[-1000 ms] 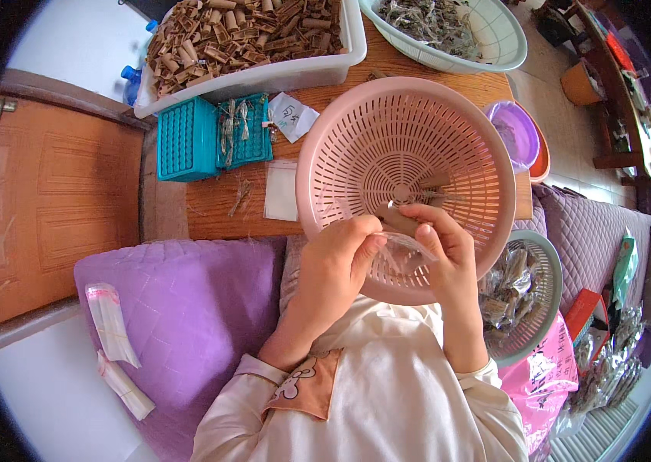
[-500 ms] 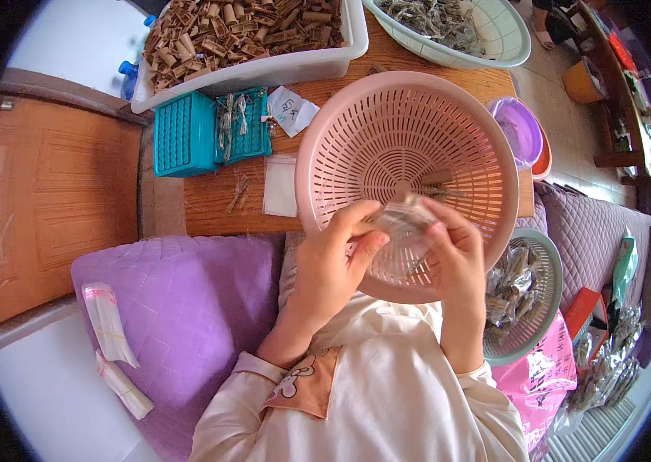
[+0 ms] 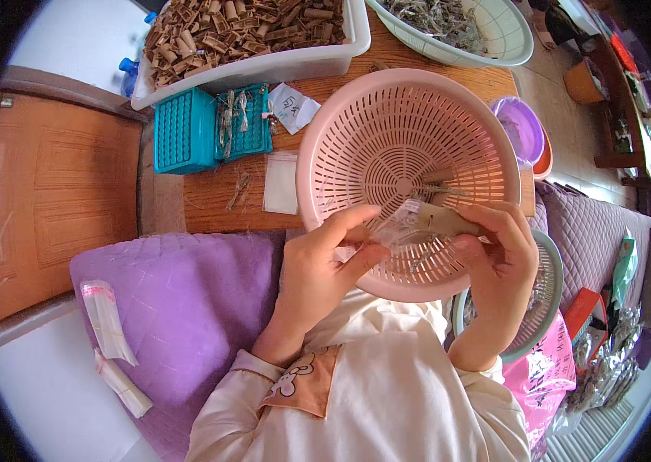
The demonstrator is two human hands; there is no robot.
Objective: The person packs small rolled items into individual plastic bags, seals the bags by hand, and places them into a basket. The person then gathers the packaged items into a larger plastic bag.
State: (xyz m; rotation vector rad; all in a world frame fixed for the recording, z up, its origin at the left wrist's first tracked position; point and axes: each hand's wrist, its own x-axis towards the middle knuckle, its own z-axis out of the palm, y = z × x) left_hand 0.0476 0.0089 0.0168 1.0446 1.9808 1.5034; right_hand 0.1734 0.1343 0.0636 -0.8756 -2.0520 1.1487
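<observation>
My left hand (image 3: 321, 266) pinches a small clear plastic bag (image 3: 396, 228) over the near side of a pink slotted basket (image 3: 348, 115). In my right hand (image 3: 504, 266), thumb and fingers grip a tan, flat-looking cardboard piece (image 3: 447, 221). Its left end meets the bag's edge; whether it is inside I cannot tell. Below the hands, a brown rolled piece (image 3: 439, 175) and some thin metallic strands lie in the basket. Under my right forearm, a grey-green basket (image 3: 545, 308) is partly hidden.
Brown curled pieces (image 3: 248, 31) fill a white bin (image 3: 264, 75) at the back left. Teal racks (image 3: 185, 131) stand before it, beside a white paper slip (image 3: 293, 108). A pale green basket (image 3: 510, 46) sits back right. Bundled clear bags (image 3: 110, 323) rest on the purple cushion (image 3: 187, 308).
My right hand has moved right, away from my left, and now grips the tan piece at the bag. The bag was blurred between both hands before.
</observation>
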